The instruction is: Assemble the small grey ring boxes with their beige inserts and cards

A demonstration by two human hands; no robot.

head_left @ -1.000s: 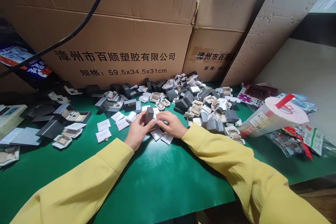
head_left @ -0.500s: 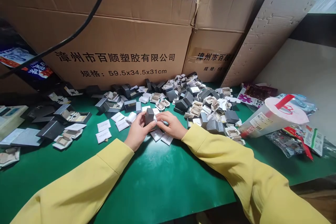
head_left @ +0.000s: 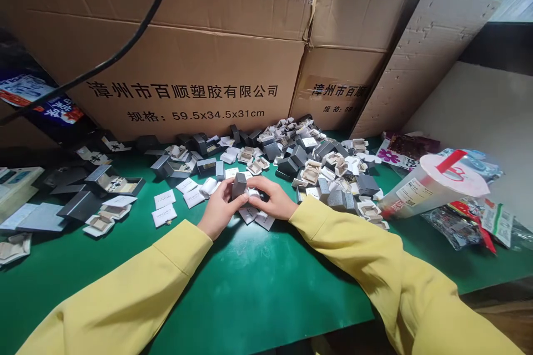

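Note:
My left hand [head_left: 221, 206] is closed around a small dark grey jewellery box [head_left: 239, 184], which stands on end between thumb and fingers. At the box's right side, my right hand [head_left: 272, 199] curls its fingers over a white box insert [head_left: 255, 193], partly hidden by those fingers. Both hands meet just above the green table. Under them lie printed white cards [head_left: 264, 221]. More cards [head_left: 164, 214] and a loose white insert [head_left: 208, 187] lie left of my left hand.
A heap of grey boxes and white inserts [head_left: 312, 172] spreads behind and right of my hands. Open boxes [head_left: 112, 182] lie at left. A sealed drink cup [head_left: 416, 188] leans near snack packets [head_left: 462, 224] at right. Large cartons [head_left: 187, 72] wall off the back of the green table [head_left: 250, 288].
My right fingers have lifted and arched a little, and more of the white insert shows beneath them. The box has shifted slightly right in my left hand.

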